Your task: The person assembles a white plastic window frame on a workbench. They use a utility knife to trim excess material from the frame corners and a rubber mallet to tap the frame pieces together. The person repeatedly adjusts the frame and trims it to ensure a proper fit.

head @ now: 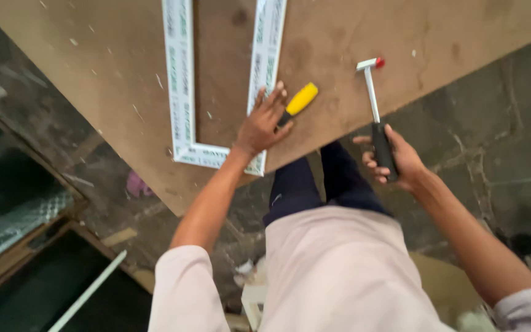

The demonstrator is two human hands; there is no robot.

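Seen from above, at the near edge of a brown board tabletop (pixel 124 80) that runs at a slant across the view. Left hand (pixel 262 123) flat and open, fingers spread, palm down over the near right corner of a white window-frame profile (pixel 182 80) and touching the dark shaft end of a yellow-handled tool (pixel 299 100), a chisel or screwdriver, which one cannot be told; no closed grip on either. Yellow handle lying on the tabletop just right of the frame's right rail (pixel 267 43), pointing up and to the right. Frame lying flat as a U: two long rails running away toward the far edge, joined by a short bottom rail (pixel 207 155) near the tabletop's near edge, protective film on the faces. Right hand (pixel 394 157) closed around the black grip of a small hammer (pixel 373 92), held just off the tabletop's edge, slim pale shaft pointing away over the board, head white with a red tip (pixel 380 62) to the right. Hammer well apart from the frame, yellow handle between the two. Dark trousers (pixel 321 181) and a pale shirt (pixel 333 270) below, between the arms. Grey stone floor (pixel 499 123) to the right, dark cluttered floor to the left.
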